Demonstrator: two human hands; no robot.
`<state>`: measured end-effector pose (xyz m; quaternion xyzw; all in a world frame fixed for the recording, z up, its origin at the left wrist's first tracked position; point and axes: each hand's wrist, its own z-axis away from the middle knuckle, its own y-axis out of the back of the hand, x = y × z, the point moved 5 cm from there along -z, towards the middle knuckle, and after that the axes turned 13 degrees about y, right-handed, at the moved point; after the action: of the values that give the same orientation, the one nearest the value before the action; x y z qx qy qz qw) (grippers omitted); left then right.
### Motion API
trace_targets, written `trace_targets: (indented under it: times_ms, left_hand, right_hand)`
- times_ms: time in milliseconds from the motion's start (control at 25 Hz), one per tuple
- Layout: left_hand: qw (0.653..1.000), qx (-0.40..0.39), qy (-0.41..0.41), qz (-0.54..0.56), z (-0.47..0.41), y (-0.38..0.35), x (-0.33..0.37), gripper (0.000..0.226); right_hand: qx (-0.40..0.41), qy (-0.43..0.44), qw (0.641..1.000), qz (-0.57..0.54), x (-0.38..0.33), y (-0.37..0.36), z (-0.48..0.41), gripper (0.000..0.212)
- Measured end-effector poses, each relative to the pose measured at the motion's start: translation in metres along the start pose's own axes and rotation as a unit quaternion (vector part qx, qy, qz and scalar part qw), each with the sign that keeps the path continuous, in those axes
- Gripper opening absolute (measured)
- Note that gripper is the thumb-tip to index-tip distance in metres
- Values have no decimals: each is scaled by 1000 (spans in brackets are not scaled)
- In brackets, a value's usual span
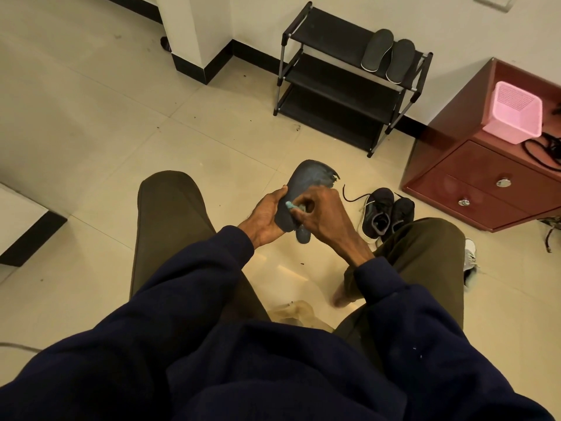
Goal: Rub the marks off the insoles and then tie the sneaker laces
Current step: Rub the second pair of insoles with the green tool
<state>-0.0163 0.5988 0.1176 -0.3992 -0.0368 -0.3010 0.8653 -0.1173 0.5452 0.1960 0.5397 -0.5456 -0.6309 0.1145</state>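
A dark blue-grey insole [309, 177] with a torn toe edge is held up between my knees. My left hand [267, 217] grips its left side from beneath. My right hand [321, 214] pinches a small light-blue eraser [290, 205] against the insole's middle. A pair of dark sneakers [385, 211] with loose laces stands on the floor to the right of my hands. Two more grey insoles [388, 54] lie on the top shelf of the black shoe rack [340, 83].
A red cabinet [485, 177] with two drawers stands at the right, bearing a pink basket [516, 113] and dark cords. A grey-white shoe [470, 256] sits behind my right knee. Tiled floor stretches to the left; a white pillar stands at the back.
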Motion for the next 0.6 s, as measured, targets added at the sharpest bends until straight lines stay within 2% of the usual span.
trace_targets:
  times_ms: [40, 120, 240, 320, 400, 520, 600]
  left_hand:
    - [1000, 6, 3, -7, 0, 1, 0, 30]
    - [1000, 12, 3, -4, 1, 0, 0, 30]
    - [1000, 10, -5, 16, 0, 2, 1, 42]
    - [1000, 3, -3, 30, -3, 4, 1, 49]
    - [1000, 15, -5, 12, -4, 5, 1, 41]
    - [999, 24, 5, -24, -3, 3, 0, 28]
    - [999, 24, 2, -21, -3, 2, 0, 30]
  right_hand:
    - [-36, 3, 999, -38, -5, -8, 1, 18]
    - [-55, 3, 998, -8, -5, -10, 1, 19]
    - [20, -16, 989, 146, 5, 10, -4, 24]
    - [58, -17, 979, 195, 8, 21, -4, 26]
    - [45, 5, 988, 144, 6, 15, -4, 24]
    - [-66, 17, 998, -18, -4, -10, 1, 17]
    - [-69, 8, 998, 13, 0, -12, 0, 17]
